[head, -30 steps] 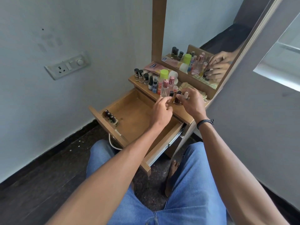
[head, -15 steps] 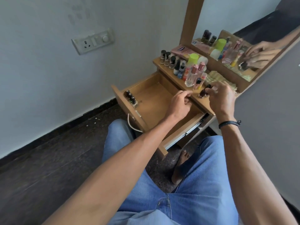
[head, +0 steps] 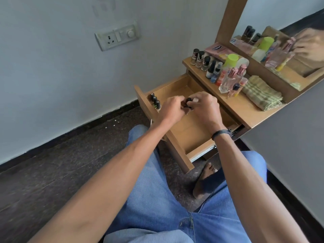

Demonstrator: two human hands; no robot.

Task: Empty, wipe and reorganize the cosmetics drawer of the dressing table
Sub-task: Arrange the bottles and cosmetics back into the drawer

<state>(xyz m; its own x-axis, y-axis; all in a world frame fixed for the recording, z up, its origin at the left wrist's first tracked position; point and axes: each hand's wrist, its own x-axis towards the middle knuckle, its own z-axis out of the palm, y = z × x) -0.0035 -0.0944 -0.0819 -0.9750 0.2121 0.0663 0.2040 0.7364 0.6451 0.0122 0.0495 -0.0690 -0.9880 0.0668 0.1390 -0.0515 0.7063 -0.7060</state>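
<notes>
left hand [head: 172,109] and right hand [head: 206,109] meet over the drawer [head: 177,149], both pinching small dark-capped bottles [head: 188,102]; 3 upright bottles [head: 155,100] stand in its corner, cosmetics [head: 228,74] crowd the shelf [head: 242,109].

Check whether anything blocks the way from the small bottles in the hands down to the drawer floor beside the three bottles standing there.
Nothing visible does. The left hand and right hand hold the small bottles just above the open drawer. Its visible floor is bare beside the three bottles in its corner.
</notes>
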